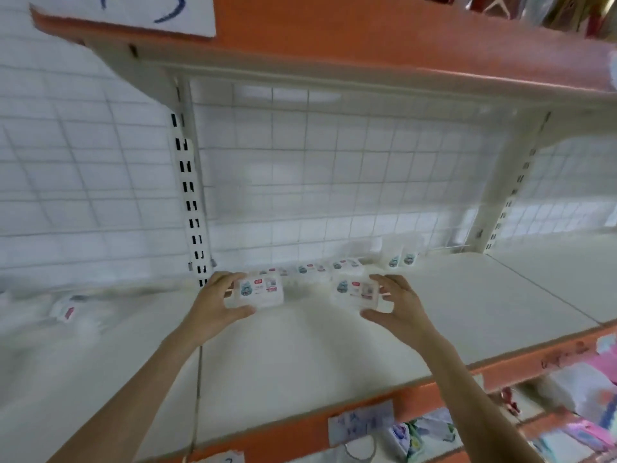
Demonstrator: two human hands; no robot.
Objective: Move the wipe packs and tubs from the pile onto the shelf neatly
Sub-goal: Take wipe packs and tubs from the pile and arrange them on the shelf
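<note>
Though blurred — red-tagged wipe packs (261, 291) in hands (213, 309).

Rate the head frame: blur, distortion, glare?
Head view: motion blur throughout, worst at the left edge; labels on the packs in the left hand and right hand unreadable; wide-angle bends the shelf edge; light flat, no hard glare.

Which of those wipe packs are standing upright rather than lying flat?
The two upright packs at the right end of the back row, against the wire grid; the others lie flat.
</note>
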